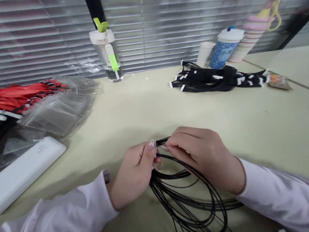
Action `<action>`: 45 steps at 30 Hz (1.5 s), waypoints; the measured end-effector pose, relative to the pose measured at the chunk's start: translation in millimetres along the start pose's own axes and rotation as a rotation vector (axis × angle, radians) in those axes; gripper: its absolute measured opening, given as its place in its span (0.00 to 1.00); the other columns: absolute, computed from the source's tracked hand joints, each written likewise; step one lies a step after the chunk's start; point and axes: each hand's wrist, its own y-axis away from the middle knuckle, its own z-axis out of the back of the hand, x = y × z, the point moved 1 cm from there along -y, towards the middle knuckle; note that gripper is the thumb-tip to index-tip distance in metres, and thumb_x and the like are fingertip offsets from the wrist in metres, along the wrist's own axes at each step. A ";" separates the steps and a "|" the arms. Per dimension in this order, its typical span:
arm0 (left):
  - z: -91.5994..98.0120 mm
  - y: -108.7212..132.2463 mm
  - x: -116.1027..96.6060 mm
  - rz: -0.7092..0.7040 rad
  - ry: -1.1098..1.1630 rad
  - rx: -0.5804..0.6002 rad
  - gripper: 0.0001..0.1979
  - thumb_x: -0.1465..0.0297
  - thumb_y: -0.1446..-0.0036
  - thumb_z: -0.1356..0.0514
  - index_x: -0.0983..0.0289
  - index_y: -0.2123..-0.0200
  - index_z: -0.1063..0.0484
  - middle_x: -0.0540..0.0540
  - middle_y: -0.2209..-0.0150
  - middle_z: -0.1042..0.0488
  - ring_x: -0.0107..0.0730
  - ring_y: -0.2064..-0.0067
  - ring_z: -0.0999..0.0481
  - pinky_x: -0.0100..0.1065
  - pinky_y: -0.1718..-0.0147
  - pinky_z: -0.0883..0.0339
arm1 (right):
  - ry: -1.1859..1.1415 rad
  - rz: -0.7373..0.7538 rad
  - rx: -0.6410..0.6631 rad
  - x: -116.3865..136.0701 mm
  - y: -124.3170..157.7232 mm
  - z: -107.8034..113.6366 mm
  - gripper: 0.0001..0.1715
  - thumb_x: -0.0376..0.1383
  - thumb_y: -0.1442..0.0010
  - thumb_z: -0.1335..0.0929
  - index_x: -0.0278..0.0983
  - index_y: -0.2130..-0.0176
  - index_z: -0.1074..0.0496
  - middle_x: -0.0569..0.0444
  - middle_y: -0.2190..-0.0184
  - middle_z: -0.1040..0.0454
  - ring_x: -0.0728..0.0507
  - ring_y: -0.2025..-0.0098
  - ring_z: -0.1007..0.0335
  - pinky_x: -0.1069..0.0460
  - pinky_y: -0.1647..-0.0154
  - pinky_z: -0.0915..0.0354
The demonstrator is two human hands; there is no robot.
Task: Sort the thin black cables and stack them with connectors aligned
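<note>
No readable brand anywhere; the white plastic slab (21,174) at the desk's left edge has a small raised mark, too faint to read. The head view shows a pale cream desk (154,110) with slatted window blinds (37,40) behind it, and a black upright pole (94,5) in front of the blinds.

Two hands, both the person's own, in white sleeves. Left hand (133,174) has a tight pinch grip on the black cords (189,201) near their gathered ends, thumb on top. Right hand (206,158) is also closed, pinching the same bunch just beside the left. The cords loop down from both hands and lie in a loose tangle on the desk near its front edge, too many strands to count.

Farther back: one clear water bottle (107,56) with a green clip, one paper cup (205,52), one blue patterned cup (226,48), and one pink-and-cream bottle (253,30). One pile of black lanyards (211,79) with white tabs lies at back right, beside one small snack packet (278,81). At left, one bundle of red lanyards (10,97) sits above a stack of clear plastic sleeves (59,112).
</note>
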 end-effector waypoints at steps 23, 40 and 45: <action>1.4 -5.9 4.9 0.092 0.078 -0.006 0.20 0.57 0.41 0.56 0.65 0.78 0.43 0.47 0.80 0.40 0.22 0.78 0.42 0.26 0.79 0.46 | -0.041 -0.091 0.017 -3.0 1.8 1.3 0.09 0.31 0.40 0.40 0.33 0.69 0.33 0.55 0.72 0.32 0.53 0.69 0.38 0.57 0.68 0.43; 2.7 -4.1 1.4 0.057 0.043 0.028 0.19 0.59 0.41 0.56 0.65 0.78 0.41 0.49 0.80 0.38 0.23 0.77 0.39 0.26 0.78 0.45 | -0.004 -0.088 0.012 -0.1 3.6 -1.2 0.11 0.32 0.40 0.41 0.33 0.71 0.33 0.55 0.75 0.33 0.52 0.73 0.40 0.56 0.72 0.46; 3.0 -4.9 2.1 0.066 0.049 0.023 0.20 0.58 0.41 0.57 0.65 0.78 0.41 0.48 0.81 0.39 0.23 0.78 0.40 0.26 0.79 0.45 | -0.022 -0.008 0.102 -1.0 5.0 -2.0 0.12 0.34 0.39 0.42 0.33 0.69 0.34 0.54 0.74 0.34 0.52 0.72 0.40 0.56 0.71 0.45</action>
